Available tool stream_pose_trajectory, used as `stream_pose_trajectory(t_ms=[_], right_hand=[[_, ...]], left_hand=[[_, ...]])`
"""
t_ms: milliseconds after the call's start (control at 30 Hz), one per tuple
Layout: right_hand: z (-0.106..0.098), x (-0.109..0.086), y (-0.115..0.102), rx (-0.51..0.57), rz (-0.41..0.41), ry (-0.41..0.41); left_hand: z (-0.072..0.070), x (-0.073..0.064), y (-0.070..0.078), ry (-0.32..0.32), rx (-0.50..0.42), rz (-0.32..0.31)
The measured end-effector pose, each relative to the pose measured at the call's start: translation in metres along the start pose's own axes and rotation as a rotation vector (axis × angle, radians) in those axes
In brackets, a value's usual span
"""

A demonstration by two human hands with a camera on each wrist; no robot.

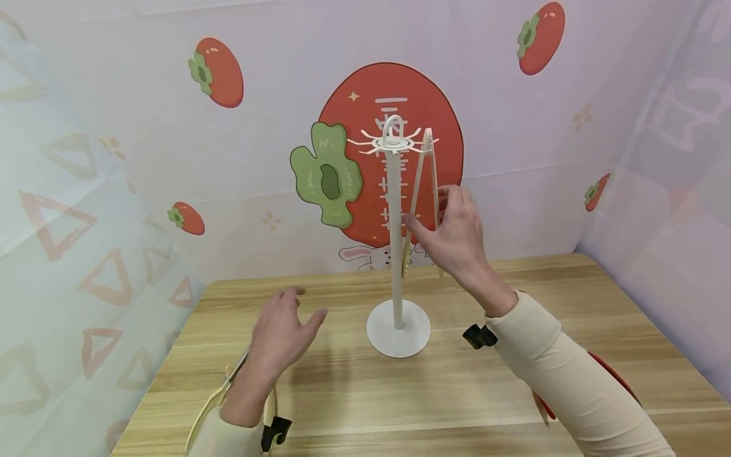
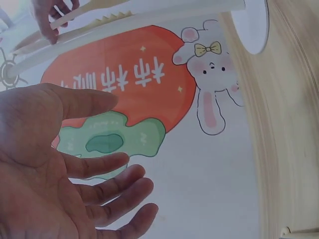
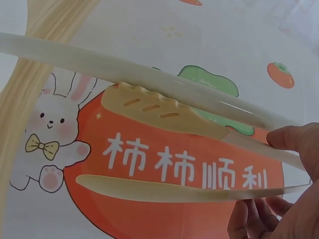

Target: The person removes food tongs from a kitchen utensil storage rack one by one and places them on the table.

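A white stand (image 1: 395,241) with a round base and a ring of hooks on top stands upright on the table. From a hook on its right side hangs a pair of food tongs (image 1: 418,184), pale with beige scalloped tips, its two arms spread apart. My right hand (image 1: 454,235) holds the tongs below the hook, thumb at one arm and fingers at the other. In the right wrist view the tongs' toothed tip (image 3: 149,109) lies close to the pole. My left hand (image 1: 280,330) hovers left of the stand, palm bare and fingers loosely spread.
Under the left forearm lie beige-and-metal utensils (image 1: 205,412), partly hidden. A red-edged object (image 1: 617,377) shows from behind the right sleeve. A cloth backdrop (image 1: 257,158) with persimmon prints rises behind the wooden table (image 1: 337,406), and cloth also hangs at both sides.
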State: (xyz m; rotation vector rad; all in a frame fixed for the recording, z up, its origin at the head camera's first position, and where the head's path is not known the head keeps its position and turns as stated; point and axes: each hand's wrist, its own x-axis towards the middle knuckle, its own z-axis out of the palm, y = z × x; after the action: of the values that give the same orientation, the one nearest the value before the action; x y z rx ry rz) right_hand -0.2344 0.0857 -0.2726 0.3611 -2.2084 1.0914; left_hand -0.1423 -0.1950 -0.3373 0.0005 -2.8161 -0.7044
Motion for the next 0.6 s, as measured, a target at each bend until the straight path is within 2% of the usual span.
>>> stream_pose_trajectory(t_ms=[300,600], right_hand=[[0.001,-0.001,0.0,-0.007,-0.02,0.013],[-0.001,-0.002,-0.003,-0.01,-0.027,-0.013]], left_hand=[[0.003,0.002,0.01,0.044,-0.028,0.048],[0.007,0.001,0.016,0.09,-0.036,0.091]])
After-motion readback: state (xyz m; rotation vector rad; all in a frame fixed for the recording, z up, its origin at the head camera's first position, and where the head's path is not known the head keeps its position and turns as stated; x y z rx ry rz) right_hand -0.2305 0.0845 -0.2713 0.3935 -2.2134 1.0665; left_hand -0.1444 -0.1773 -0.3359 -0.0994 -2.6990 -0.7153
